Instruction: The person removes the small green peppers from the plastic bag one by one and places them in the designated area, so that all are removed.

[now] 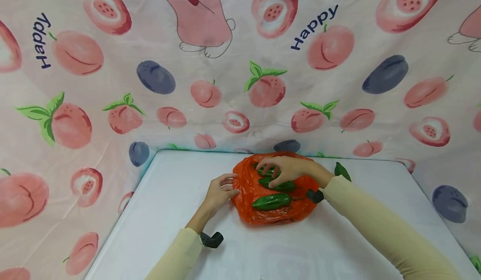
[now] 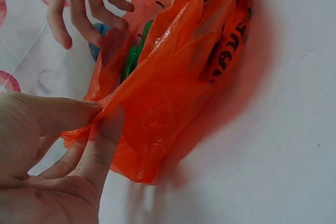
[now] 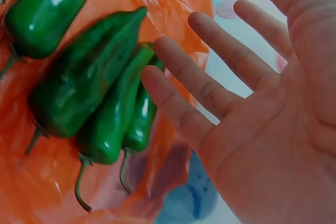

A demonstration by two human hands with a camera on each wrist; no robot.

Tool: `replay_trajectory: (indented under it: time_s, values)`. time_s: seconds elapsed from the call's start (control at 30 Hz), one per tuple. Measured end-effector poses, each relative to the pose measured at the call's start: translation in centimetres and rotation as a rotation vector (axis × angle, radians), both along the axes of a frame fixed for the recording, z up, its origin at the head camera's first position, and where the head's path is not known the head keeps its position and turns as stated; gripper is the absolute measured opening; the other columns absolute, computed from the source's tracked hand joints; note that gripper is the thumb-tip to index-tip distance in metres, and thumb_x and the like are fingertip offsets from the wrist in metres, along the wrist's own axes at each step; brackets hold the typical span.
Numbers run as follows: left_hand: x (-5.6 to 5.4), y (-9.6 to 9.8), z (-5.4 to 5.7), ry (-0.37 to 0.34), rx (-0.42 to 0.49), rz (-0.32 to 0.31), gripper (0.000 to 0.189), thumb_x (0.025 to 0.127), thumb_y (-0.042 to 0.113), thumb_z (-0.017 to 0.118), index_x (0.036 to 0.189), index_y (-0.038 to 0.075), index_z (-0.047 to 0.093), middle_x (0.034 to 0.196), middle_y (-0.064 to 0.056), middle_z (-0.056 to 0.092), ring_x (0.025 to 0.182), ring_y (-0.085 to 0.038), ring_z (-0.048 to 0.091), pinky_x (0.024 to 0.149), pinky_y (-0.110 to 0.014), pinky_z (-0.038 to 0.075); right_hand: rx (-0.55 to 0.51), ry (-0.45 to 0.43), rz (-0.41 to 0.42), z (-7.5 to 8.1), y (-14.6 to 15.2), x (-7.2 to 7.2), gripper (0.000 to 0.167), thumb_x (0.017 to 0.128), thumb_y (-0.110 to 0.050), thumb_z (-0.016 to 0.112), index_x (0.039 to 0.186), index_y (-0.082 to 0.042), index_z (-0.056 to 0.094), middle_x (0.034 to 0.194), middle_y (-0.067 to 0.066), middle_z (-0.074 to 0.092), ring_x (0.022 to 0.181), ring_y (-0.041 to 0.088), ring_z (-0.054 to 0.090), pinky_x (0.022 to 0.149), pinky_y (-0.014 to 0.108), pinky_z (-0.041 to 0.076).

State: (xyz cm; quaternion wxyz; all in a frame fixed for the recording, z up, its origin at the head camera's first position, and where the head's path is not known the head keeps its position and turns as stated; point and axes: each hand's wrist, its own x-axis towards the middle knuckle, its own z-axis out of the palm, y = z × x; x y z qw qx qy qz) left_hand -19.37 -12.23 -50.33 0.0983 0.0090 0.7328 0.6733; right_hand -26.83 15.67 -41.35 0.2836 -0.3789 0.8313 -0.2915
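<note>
An orange-red plastic bag (image 1: 246, 213) lies on the table, with several long green peppers (image 1: 272, 202) in its opening. My left hand (image 1: 219, 194) is at the bag's left edge; in the left wrist view its thumb and fingers pinch the rim of the bag (image 2: 157, 124). Over the far peppers hovers my right hand (image 1: 289, 169). In the right wrist view the right hand (image 3: 252, 98) has its fingers spread and loosely bent, with nothing in them, beside a row of glossy peppers (image 3: 79, 82) with thin stems. The head view has the far peppers partly hidden under this hand.
Another green pepper (image 1: 342, 171) lies on the white table (image 1: 180, 175) behind the right sleeve. A fruit-patterned cloth (image 1: 233, 79) hangs behind the table's far edge and along its sides. Small black devices (image 1: 212, 240) sit at both wrists.
</note>
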Motion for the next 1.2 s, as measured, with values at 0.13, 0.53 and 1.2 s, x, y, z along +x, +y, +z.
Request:
replay_trajectory:
  time_s: [0.13,0.53,1.2]
  values:
    - [0.0,0.1,0.1,-0.005,0.006,0.000,0.051,0.089,-0.010,0.072,0.136,0.007,0.063,0.125,-0.018,0.062,0.094,-0.021,0.071,0.080,-0.030,0.060,0.038,-0.041,0.002,-0.6,-0.5,0.1,0.060,0.093,-0.018,0.078,0.146,-0.016,0.051,0.136,0.015,0.060,0.108,0.030,0.067,0.095,0.044,0.055]
    - [-0.1,0.2,0.0,-0.003,-0.015,0.001,0.049,0.090,-0.008,0.072,0.136,0.005,0.063,0.127,-0.019,0.061,0.090,-0.019,0.070,0.081,-0.031,0.060,0.154,-0.156,0.020,-2.2,-1.3,0.6,0.062,0.090,-0.011,0.080,0.146,-0.019,0.054,0.132,0.011,0.060,0.109,0.031,0.065,0.095,0.042,0.055]
    - [-0.1,0.3,0.2,-0.001,-0.036,0.007,0.050,0.090,-0.011,0.071,0.137,0.000,0.060,0.128,-0.022,0.060,0.089,-0.018,0.068,0.081,-0.029,0.060,0.290,-0.106,0.039,-3.9,-1.5,0.9,0.057,0.088,-0.004,0.080,0.132,-0.038,0.063,0.120,-0.003,0.061,0.110,0.017,0.058,0.098,0.042,0.051]
